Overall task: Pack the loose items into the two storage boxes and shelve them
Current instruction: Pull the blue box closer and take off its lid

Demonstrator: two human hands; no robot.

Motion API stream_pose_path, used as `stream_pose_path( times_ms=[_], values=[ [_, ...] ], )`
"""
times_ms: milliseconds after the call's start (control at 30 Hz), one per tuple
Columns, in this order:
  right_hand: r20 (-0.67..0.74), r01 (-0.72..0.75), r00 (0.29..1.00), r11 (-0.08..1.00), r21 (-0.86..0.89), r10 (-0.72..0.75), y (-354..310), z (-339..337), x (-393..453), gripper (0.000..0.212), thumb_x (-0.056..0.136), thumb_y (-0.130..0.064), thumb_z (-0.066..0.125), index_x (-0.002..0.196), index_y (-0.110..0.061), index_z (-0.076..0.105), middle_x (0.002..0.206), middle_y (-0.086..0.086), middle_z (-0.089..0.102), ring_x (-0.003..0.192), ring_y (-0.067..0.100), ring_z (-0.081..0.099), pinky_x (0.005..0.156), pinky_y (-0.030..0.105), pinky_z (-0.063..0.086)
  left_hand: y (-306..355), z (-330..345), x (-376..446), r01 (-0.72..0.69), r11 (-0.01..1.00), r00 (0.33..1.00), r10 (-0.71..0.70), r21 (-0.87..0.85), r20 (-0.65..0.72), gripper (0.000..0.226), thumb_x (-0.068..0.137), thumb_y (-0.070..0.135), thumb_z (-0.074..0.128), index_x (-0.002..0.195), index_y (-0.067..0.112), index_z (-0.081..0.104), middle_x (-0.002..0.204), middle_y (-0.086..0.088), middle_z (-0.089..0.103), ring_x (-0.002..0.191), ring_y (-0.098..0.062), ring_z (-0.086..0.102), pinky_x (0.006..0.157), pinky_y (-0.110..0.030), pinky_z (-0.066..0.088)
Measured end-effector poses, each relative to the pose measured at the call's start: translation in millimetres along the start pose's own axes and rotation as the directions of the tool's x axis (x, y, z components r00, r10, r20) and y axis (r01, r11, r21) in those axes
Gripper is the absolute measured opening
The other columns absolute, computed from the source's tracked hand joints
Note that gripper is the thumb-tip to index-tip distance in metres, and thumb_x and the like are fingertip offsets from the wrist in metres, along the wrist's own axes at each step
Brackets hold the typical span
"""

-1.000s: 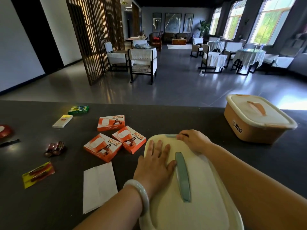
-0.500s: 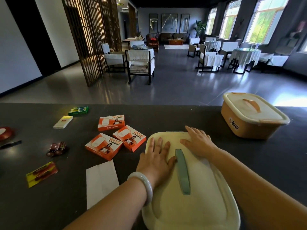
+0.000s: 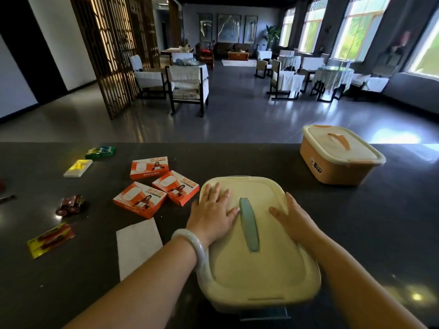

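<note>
Since the earlier views, the right hand (image 3: 293, 218) is no longer reaching to the far edge of the lid; it is now lying flat on the lid's right half, beside the handle. The left hand (image 3: 212, 211), wearing a pale bangle at the wrist, is lying flat on the left half, much as before. Both hands have straight, slightly spread fingers and are gripping nothing.

They are resting on the cream storage box (image 3: 259, 245), which is sitting at the near edge of the dark counter (image 3: 237, 160), directly in front of the person. A grey-green handle (image 3: 248, 224) is running down the middle of its lid, between the two hands. A second, orange storage box (image 3: 339, 154), with its lid on, is standing well apart at the far right.

Loose items are lying to the left: three orange WiFi cartons (image 3: 156, 186), a white paper sheet (image 3: 137, 248), a yellow-and-red packet (image 3: 51, 238), a dark red wrapped item (image 3: 70, 205), a small white-and-yellow box (image 3: 78, 167) and a green packet (image 3: 101, 151).

The cream box looks like rigid, smooth plastic, probably light and liable to slide on the polished counter. Its lid is likely best lifted by the central handle or by the edge tabs, with one hand steadying the base. The cartons look light and stiff, easy to pinch by their edges.
</note>
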State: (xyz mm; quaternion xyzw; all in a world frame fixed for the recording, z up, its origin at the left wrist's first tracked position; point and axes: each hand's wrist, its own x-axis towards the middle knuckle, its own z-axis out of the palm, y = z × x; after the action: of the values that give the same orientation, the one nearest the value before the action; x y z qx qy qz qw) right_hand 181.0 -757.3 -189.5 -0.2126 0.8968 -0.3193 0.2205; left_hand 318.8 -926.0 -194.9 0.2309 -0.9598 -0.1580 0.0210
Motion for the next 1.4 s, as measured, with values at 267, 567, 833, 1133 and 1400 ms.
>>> stream_pose_path(
  times_ms=[267, 567, 833, 1133, 1400],
  values=[
    [-0.008, 0.053, 0.999, 0.996, 0.07, -0.053, 4.3, -0.5, -6.9, 0.082, 0.091, -0.047, 0.055, 0.152, -0.022, 0.007, 0.152, 0.01, 0.029, 0.131, 0.03, 0.042, 0.1, 0.043, 0.042, -8.9, 8.9, -52.9, 0.207, 0.843, 0.974, -0.223, -0.496, 0.027, 0.077, 0.097, 0.046, 0.046, 0.154, 0.032, -0.004, 0.162, 0.009, -0.005, 0.148, -0.017, 0.006, 0.118, -0.041, 0.016],
    [-0.007, 0.172, 0.985, 0.963, 0.207, -0.175, 3.9, -26.3, -3.5, 0.076, 0.092, -0.039, 0.058, 0.151, -0.025, 0.012, 0.142, 0.008, 0.039, 0.112, 0.022, 0.048, 0.08, 0.033, 0.041, 24.5, -19.5, -59.6, 0.222, 0.742, 0.94, -0.336, -0.633, -0.064, 0.075, 0.096, 0.038, 0.053, 0.155, 0.03, 0.006, 0.161, 0.008, 0.012, 0.146, -0.015, 0.016, 0.119, -0.039, 0.018],
    [-0.065, 0.216, 0.976, 0.957, 0.193, -0.207, 36.2, -113.1, 9.4, 0.075, 0.092, -0.038, 0.058, 0.151, -0.025, 0.014, 0.149, 0.007, 0.034, 0.13, 0.027, 0.04, 0.096, 0.037, 0.037, 117.6, -20.6, -29.4, 0.14, 0.787, 0.931, -0.311, -0.6, -0.19, 0.079, 0.095, 0.034, 0.056, 0.155, 0.027, 0.004, 0.161, 0.005, 0.01, 0.147, -0.016, 0.012, 0.118, -0.035, 0.014],
    [-0.09, 0.029, 0.996, 0.994, 0.104, -0.02, 173.0, -192.8, 21.7, 0.074, 0.09, -0.047, 0.057, 0.15, -0.025, 0.02, 0.148, 0.005, 0.037, 0.13, 0.028, 0.042, 0.104, 0.044, 0.037, 235.4, 77.9, 25.7, 0.051, 0.785, 0.982, -0.153, -0.618, -0.114, 0.081, 0.097, 0.035, 0.053, 0.155, 0.027, -0.004, 0.162, 0.004, -0.002, 0.148, -0.017, 0.008, 0.114, -0.03, 0.015],
    [-0.04, -0.107, 0.993, 0.991, 0.079, 0.11, 239.4, -167.6, 42.4, 0.078, 0.091, -0.04, 0.059, 0.152, -0.025, 0.012, 0.15, 0.009, 0.033, 0.13, 0.031, 0.041, 0.103, 0.043, 0.037, 242.8, 152.5, 41.0, 0.224, 0.786, 0.974, -0.204, -0.576, 0.1, 0.078, 0.099, 0.034, 0.048, 0.155, 0.023, -0.005, 0.162, -0.003, -0.005, 0.149, -0.021, 0.0, 0.121, -0.036, 0.007]
  ],
)
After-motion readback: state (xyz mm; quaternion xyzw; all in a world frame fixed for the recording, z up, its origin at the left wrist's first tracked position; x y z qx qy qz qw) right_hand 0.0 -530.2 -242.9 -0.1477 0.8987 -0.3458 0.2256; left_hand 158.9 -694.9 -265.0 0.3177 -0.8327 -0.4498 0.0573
